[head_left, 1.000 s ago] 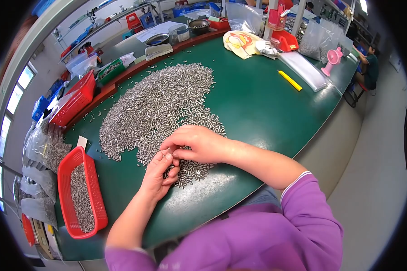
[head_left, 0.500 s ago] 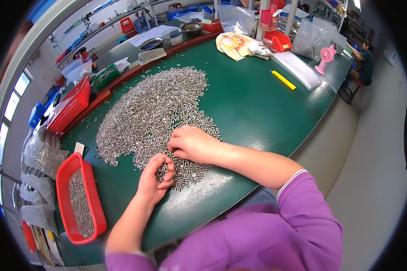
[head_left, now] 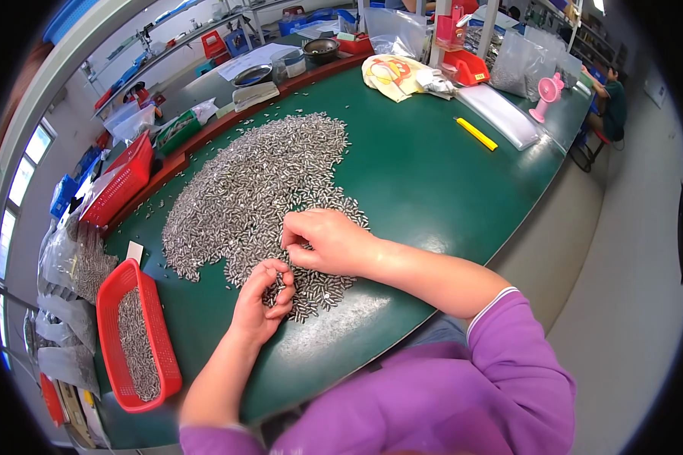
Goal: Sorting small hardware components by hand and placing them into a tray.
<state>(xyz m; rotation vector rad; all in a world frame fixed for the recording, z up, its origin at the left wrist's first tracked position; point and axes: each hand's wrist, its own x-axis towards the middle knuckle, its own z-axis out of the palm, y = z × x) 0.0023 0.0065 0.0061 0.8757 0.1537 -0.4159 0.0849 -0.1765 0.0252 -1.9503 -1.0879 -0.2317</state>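
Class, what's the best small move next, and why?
Probably the right hand should pinch one piece from the metal pile: its bent fingers are near the pieces, with the half-curled left hand close by. No held piece is discernible.

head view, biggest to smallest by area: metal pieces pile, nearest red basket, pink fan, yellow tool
1. Metal pieces pile
2. Nearest red basket
3. Pink fan
4. Yellow tool, long but thin
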